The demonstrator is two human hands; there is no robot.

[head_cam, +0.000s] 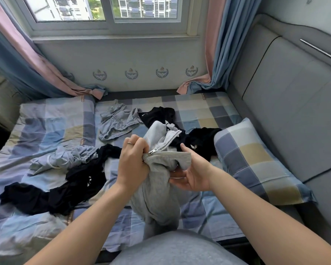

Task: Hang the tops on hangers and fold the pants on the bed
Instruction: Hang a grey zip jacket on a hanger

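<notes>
Above the bed [204, 111] I hold up a light grey zip-up top [157, 190], bunched and hanging down towards my lap. My left hand [133, 159] grips its fabric beside the metal zip pull [153, 151]. My right hand [192, 172] holds the collar edge from below, thumb raised. Loose clothes lie around: grey shorts [116, 123] at the back, a pale blue garment [65, 157] to the left, a long black garment [51, 192] at the front left, and black clothes [201, 138] behind my hands. No hanger is in view.
A checked pillow [256, 161] lies at the right against the grey padded headboard [287, 104]. A second pillow [51, 119] sits at the back left. Pink and blue curtains [214, 60] hang at both sides of the window [107, 14].
</notes>
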